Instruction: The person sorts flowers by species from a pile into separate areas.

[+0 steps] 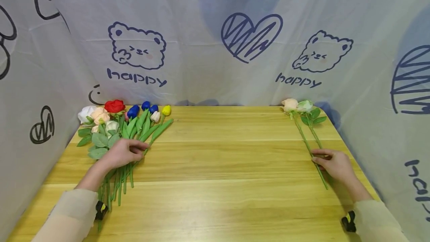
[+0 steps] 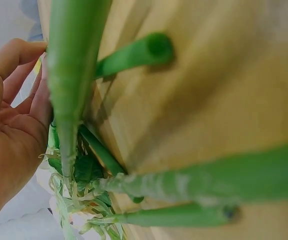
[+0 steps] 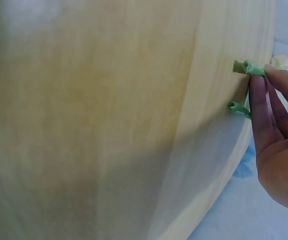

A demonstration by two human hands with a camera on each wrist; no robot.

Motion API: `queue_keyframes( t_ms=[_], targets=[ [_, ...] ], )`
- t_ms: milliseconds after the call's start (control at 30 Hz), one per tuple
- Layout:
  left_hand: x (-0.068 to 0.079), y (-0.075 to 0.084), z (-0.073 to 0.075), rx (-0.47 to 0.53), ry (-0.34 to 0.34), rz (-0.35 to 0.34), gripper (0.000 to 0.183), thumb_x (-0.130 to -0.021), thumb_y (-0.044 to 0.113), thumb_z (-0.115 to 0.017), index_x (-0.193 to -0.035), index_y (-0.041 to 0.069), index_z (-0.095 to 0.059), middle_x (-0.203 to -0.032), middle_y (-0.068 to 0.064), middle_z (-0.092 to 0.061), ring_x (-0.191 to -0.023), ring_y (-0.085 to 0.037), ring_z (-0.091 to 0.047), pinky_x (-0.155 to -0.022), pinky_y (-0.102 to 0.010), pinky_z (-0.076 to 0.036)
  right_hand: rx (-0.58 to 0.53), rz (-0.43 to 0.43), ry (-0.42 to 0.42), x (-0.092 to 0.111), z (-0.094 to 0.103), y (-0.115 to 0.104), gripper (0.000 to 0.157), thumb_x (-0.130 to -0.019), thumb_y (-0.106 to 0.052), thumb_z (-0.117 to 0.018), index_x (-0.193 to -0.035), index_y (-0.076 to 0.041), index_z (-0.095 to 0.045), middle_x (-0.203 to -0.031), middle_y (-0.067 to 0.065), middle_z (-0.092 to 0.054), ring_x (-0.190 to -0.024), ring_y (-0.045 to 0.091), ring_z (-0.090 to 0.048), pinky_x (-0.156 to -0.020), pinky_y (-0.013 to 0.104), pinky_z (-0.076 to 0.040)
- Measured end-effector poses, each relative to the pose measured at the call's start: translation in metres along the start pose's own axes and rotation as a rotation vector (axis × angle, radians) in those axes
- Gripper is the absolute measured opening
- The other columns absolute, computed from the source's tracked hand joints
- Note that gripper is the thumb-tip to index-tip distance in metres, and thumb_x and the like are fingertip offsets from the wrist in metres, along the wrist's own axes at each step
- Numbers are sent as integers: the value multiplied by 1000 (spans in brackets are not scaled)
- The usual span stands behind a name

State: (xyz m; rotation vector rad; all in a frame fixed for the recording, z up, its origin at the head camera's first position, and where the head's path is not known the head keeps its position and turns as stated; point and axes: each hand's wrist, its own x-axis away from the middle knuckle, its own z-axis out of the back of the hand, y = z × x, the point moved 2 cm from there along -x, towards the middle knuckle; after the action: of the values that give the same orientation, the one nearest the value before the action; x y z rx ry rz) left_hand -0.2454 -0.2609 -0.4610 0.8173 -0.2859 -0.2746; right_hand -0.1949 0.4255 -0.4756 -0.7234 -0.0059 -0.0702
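Toward the table's [image 1: 235, 204] far left corner, the left hand [image 1: 122, 154] seems to pinch a stem [image 1: 146, 149] in a flower bunch [image 1: 131, 125]; near the right edge, the right hand [image 1: 335, 164] pinches a peach rose [image 1: 290, 105] by its stalk.

Pinches a peach rose [image 1: 290, 104] by its stem with the right hand [image 1: 336, 164], beside a pale green rose [image 1: 305, 105] on the wooden table [image 1: 228, 160]. Grips a tulip stem [image 1: 150, 143] with the left hand [image 1: 122, 153], near blue tulips [image 1: 133, 111], a yellow tulip [image 1: 166, 110] and a red rose [image 1: 114, 106].

Left-wrist view: stem [image 2: 76, 65] cropped, blurred
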Motion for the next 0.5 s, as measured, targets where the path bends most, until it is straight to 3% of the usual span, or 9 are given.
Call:
queue_keyframes(
  t_ms=[500],
  targets=[
    [2, 0, -1, 64, 16, 40, 41, -93, 5, -71, -133, -4, -68, -107, -15, -75, -94, -20, -67, -70, -28, -56, 53, 28, 11, 0, 0, -2, 36, -98, -19, -75, -125, 4, -72, -102, 20, -77, -69, 16, -72, -58, 27, -58]
  ],
)
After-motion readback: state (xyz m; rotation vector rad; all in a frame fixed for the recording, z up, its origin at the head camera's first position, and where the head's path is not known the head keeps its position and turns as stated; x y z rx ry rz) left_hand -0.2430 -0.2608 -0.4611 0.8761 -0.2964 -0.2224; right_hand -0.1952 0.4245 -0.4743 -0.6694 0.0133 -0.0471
